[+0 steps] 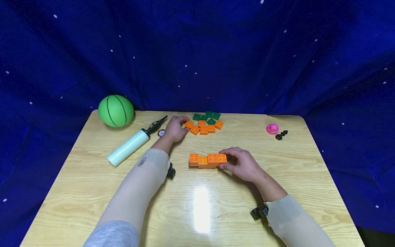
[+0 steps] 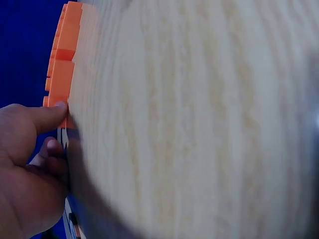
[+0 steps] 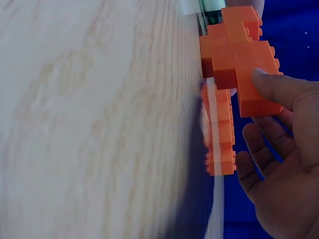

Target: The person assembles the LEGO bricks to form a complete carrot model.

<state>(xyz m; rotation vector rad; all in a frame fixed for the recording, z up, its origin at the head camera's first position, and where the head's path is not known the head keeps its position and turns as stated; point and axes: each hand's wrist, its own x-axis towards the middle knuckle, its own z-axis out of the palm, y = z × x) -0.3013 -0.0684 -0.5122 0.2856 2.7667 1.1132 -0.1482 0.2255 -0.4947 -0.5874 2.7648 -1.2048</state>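
Observation:
My right hand [image 1: 243, 165] grips the right end of an orange toy-brick assembly [image 1: 203, 161] between thumb and fingers. The right wrist view shows this assembly [image 3: 249, 55] stepped in layers, my thumb pressed on its side. Farther back, my left hand [image 1: 176, 129] pinches an orange toy brick [image 1: 189, 124] at the left edge of a loose group. Its thumb lies against the orange brick [image 2: 59, 117] in the left wrist view. Several more orange bricks [image 1: 203, 130] lie just right of that hand, with several green bricks [image 1: 208, 114] behind them.
On the left are a green ball [image 1: 116, 110], a pale-blue hand pump [image 1: 129, 147] with a black nozzle and a small round disc [image 1: 161, 132]. At the right back sit a pink rubber duck [image 1: 272, 129] and a small black object [image 1: 281, 135]. A blue curtain [image 1: 197, 55] hangs behind the table.

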